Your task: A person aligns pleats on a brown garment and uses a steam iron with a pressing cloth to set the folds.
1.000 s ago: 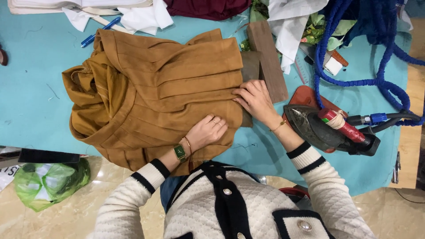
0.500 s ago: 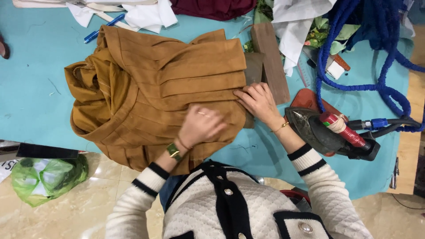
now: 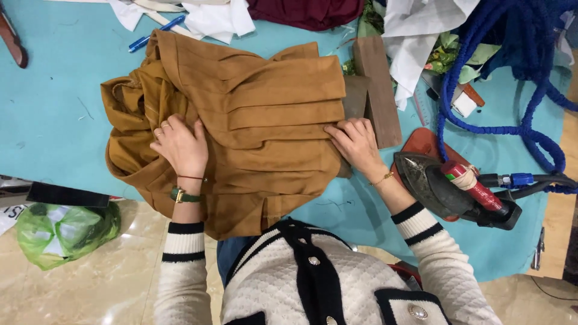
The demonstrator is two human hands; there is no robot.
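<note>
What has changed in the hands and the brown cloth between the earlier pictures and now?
The left hand has slid leftward across the pleated brown cloth, from the near edge by the body to the bunched left side, where it lies flat. The right hand stays pressing the pleats at the right edge beside the wooden block. The iron rests untouched on its pad, and neither hand lifts the cloth.

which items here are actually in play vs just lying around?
In play:
- left hand, flat on the brown pleated garment
- right hand, pressing its pleat edge
- teal table cover

Lying about:
- iron
- wooden block
- blue hose
- blue pen
- green bag
</note>
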